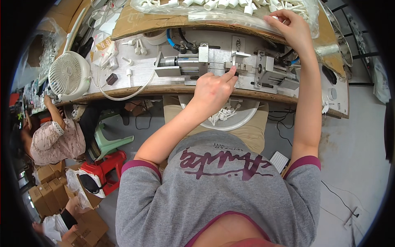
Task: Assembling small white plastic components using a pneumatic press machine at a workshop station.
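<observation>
At the middle of a metal clamping fixture, my left hand has its index finger stretched to the centre block. The other fingers curl under, and what they may hold is hidden. A slim upright piece stands just beyond the fingertip. My right hand is raised at the far right, over the edge of a cardboard box. Its thumb and fingers come together in a pinch beside many white plastic stemmed parts; whatever is between them is too small to make out.
Pneumatic cylinders with blue hoses flank the fixture. A bowl of white parts rests at my lap. A white fan and loose parts are at left. Two people are at the left. A green stool stands below.
</observation>
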Demonstrator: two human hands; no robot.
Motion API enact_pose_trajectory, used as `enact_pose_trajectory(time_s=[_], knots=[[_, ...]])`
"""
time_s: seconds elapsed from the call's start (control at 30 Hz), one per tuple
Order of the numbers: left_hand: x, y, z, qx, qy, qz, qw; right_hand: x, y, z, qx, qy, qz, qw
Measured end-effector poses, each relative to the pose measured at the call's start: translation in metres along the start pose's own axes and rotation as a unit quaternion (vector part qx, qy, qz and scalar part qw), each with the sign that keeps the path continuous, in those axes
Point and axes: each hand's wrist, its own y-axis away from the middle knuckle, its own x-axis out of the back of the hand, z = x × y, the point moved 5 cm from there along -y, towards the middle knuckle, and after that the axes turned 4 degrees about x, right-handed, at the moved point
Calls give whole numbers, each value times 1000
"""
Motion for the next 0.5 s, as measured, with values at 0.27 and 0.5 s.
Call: enact_pose_trajectory(time_s=[0.27,0.5], knots=[[23,-9,-9,31,77,-14,996,-14,109,-84,126,-164,71,976],[89,-88,-35,59,63,185,979,-66,178,-95,220,30,33,974]])
